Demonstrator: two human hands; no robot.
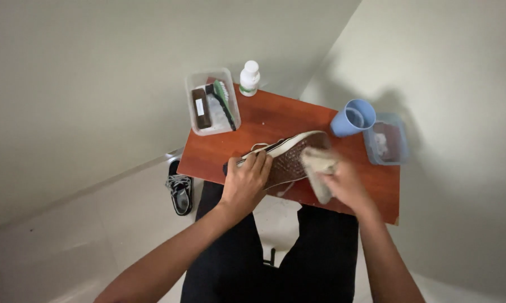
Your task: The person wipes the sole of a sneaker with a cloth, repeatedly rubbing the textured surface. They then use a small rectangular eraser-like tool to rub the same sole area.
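Dark trousers (320,252) fill the near edge of the view, with both forearms reaching forward over them. Left hand (246,180) is closed around the heel end of a shoe (289,157), fingers curled over its rim. The shoe lies sole-up on its side on a reddish wooden tabletop (275,115), its brown patterned sole exposed. Right hand (345,184) is closed on a pale cloth (318,168), which is pressed against the sole near the toe; the hand is blurred. Second shoe (180,191) rests on the floor left of the tabletop. Farther off: a blue cup (353,118), a clear tub (386,140) at right, a clear tub with brushes (212,102), and a white bottle (249,78).
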